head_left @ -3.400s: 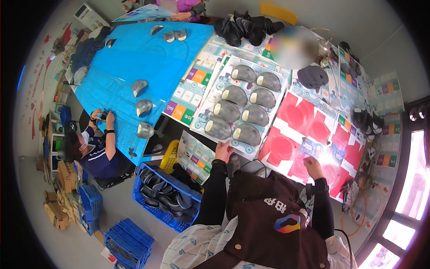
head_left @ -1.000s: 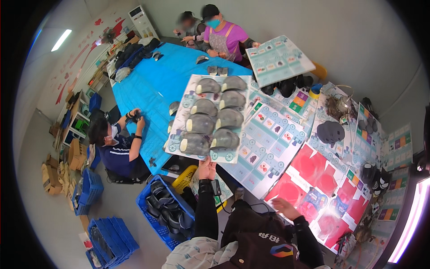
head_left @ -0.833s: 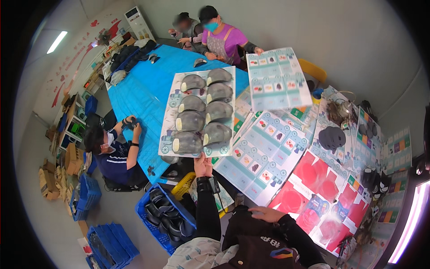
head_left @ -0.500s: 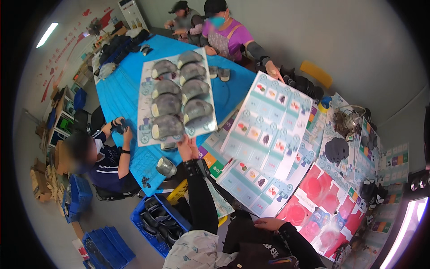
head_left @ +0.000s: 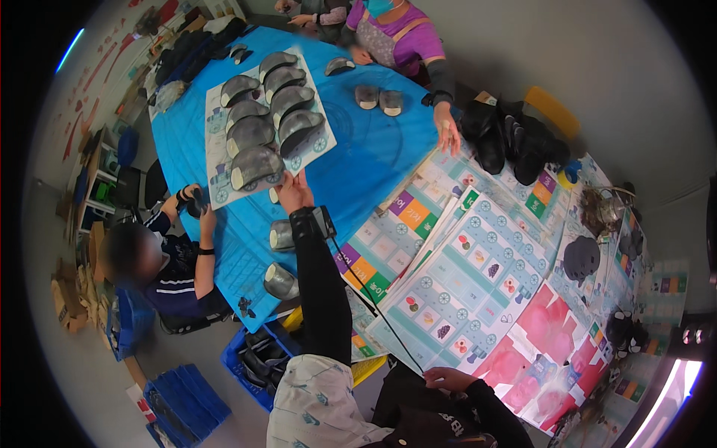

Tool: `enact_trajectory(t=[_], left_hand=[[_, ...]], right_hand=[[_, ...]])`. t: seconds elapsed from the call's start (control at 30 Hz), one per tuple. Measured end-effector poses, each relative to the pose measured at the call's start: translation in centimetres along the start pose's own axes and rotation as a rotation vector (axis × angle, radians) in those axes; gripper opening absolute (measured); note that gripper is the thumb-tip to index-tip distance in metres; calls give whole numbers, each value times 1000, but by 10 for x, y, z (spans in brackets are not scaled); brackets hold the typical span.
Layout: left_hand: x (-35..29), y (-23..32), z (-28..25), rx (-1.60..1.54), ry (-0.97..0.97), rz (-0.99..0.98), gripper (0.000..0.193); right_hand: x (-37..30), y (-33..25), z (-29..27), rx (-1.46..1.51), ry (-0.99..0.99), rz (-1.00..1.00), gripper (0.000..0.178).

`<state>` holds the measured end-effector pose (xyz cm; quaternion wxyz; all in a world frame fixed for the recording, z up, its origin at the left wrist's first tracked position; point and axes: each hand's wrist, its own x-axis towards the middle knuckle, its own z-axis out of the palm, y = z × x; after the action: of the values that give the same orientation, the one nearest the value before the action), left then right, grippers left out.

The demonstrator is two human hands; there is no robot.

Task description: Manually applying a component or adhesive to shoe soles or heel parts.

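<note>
Partly hidden, right hand point(head_left: 447, 378) against apron.

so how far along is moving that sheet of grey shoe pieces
Mostly done: the printed sheet loaded with grey shoe pieces lies over the blue table. In hand: the left hand holds its near edge, not let go. The right hand is back near the body. Left: loose grey pieces sit at the table's near edge.

Blue table point(head_left: 358, 160) carries 3 loose grey shoe uppers point(head_left: 377, 97) near far edge. Black shoes point(head_left: 515, 138) heaped beyond colourful printed sheets point(head_left: 463, 261). Blue crate point(head_left: 258, 358) with dark pieces on floor. Seated co-worker point(head_left: 168, 269) at left.
</note>
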<state>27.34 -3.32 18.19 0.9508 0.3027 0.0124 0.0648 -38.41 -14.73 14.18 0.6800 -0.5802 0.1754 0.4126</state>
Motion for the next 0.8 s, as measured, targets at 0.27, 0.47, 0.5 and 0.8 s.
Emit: enact_trajectory(t=[0.27,0.47,0.5,0.8], left_hand=[[70,-54,-8,-129,189,-36,39],[109,-86,-29,-96,190,-24,41],[116,-91,-32,-106,243,-59,42],[168,-136,-57,-97,286,-87,44]], right_hand=[[-4,-38,-3,78,23,51,64],[-8,-45,-10,249,51,55,67],[-7,-44,-10,264,43,81,67],[4,-51,-16,219,68,123,71]])
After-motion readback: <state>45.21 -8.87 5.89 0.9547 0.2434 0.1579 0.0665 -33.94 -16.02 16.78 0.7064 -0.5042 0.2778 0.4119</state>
